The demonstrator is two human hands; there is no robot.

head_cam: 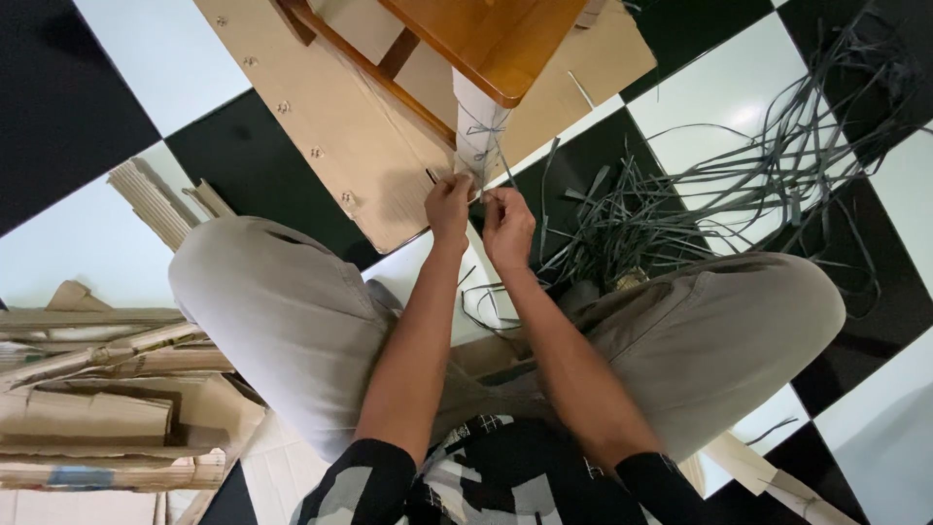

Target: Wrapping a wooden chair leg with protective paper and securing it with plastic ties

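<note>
- A floor (117,58) of large black and white checkered tiles fills the view, seen from above by a person seated on it with knees spread wide in beige trousers.
- A flat sheet of brown cardboard (321,126) lies on the floor ahead, under a wooden table (486,39) with an orange-brown top.
- A stack of folded cardboard pieces (107,408) sits by the person's left knee.
- A loose tangle of grey plastic straps (739,185) spreads over the floor to the right.
- One table leg (476,122) is wrapped in pale cardboard, with a thin grey strap (489,131) tied round it.
- The left hand (449,207) is pinched shut on the strap's end, right at the foot of the wrapped leg.
- The right hand (507,226) is just beside it, fingers closed on the strap's other end, it seems.
- Risk, as a judgement: a hard pull could snap the thin strap or slide the wrapping down the leg; a slack pull could leave it loose.
</note>
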